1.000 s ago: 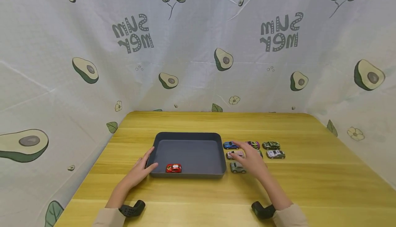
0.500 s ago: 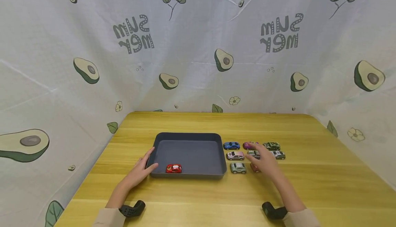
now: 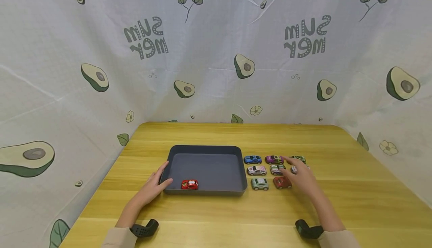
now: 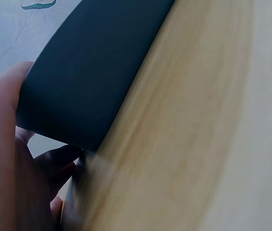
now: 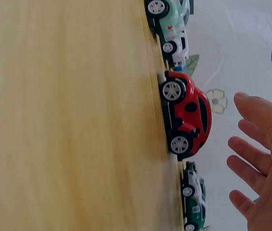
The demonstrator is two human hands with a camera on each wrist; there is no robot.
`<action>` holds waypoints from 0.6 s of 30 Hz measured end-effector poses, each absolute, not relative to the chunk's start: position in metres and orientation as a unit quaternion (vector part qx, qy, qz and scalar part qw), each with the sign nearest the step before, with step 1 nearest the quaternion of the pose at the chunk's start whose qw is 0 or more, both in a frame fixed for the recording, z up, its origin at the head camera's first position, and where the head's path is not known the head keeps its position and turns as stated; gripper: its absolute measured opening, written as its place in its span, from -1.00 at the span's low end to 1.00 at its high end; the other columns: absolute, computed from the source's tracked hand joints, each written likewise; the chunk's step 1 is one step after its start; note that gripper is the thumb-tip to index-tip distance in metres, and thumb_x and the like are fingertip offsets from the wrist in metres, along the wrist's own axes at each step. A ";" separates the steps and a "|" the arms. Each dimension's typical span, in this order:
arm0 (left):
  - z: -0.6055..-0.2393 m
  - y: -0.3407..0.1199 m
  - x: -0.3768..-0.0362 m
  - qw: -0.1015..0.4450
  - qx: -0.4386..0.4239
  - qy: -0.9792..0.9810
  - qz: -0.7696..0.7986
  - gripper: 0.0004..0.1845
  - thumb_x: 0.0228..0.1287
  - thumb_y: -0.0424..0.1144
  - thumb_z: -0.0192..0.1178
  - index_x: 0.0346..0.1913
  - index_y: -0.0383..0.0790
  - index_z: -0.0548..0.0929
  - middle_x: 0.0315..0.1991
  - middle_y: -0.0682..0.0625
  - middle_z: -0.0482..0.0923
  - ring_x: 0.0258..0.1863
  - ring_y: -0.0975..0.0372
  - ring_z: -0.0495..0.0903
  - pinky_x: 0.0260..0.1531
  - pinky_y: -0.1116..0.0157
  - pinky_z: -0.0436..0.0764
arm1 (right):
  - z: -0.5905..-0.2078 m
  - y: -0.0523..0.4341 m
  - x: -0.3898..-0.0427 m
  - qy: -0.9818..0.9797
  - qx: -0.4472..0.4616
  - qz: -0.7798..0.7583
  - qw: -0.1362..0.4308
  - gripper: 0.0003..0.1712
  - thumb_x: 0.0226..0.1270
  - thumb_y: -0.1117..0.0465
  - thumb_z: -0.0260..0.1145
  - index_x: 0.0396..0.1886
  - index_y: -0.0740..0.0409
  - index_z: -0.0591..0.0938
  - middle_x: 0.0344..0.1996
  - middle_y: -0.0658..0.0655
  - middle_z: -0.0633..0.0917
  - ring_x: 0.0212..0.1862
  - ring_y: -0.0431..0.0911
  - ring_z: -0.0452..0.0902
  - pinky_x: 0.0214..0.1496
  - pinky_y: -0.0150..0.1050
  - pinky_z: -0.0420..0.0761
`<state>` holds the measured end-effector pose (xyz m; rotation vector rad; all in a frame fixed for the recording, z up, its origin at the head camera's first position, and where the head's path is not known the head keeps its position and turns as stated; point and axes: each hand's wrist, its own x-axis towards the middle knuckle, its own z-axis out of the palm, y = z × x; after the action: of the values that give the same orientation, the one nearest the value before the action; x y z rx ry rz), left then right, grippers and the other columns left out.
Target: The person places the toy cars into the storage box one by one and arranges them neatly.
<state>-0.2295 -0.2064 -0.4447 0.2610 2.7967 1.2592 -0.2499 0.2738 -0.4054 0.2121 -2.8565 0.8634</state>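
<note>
Resting against the near-left corner of the dark grey tray (image 3: 206, 149), the left hand (image 3: 152, 186) lies flat with its fingers straight along the tray's left wall and its thumb on the front edge; it grips nothing. The left wrist view shows the same tray wall (image 4: 92, 72) close up, with the hand (image 4: 6, 159) touching its end. Inside the tray, at about 7 o'clock from its middle, sits a small red car (image 3: 189, 184).

Just right of the tray, toy cars stand in rows on the wooden table (image 3: 354, 188): a blue car (image 3: 252, 159), a magenta car (image 3: 273, 160), a pink-and-white car (image 3: 256, 170), a pale green car (image 3: 259, 183) and a red car (image 3: 281, 182). The right hand (image 3: 301, 176) hovers open over the group's 3 o'clock side, fingers spread and relaxed, holding nothing, partly covering two more cars beneath its fingertips. In the right wrist view the red car (image 5: 186, 115) lies just beside the open hand (image 5: 263, 168), not touching it, with a green-and-white car (image 5: 193, 197) next along the row.
</note>
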 end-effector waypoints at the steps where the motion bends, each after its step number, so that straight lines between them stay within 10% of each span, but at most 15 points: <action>1: -0.445 -0.206 -0.230 0.031 0.085 0.908 0.409 -0.25 0.31 0.03 -0.02 0.44 0.02 -0.12 0.43 -0.24 -0.10 0.38 -0.22 -0.15 0.19 -0.34 -0.15 | -0.407 0.277 -0.250 -0.951 0.073 0.291 0.075 -0.36 0.28 0.05 0.17 0.27 0.28 0.30 0.18 0.43 0.36 0.22 0.34 0.18 0.18 0.33 0.12; 18: -0.444 -0.207 -0.229 0.036 0.081 0.906 0.413 -0.25 0.30 0.04 -0.03 0.44 0.01 -0.12 0.41 -0.30 -0.09 0.35 -0.34 -0.23 0.14 -0.38 -0.14 | -0.417 0.309 -0.255 -0.960 0.048 0.270 0.058 -0.30 0.25 0.02 0.19 0.25 0.36 0.28 0.22 0.56 0.14 0.19 0.49 0.04 0.13 0.39 0.09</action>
<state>-0.2288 -0.2071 -0.4437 0.2499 2.7843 1.2684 -0.2551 0.3089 -0.4174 0.1442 -2.9083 0.8184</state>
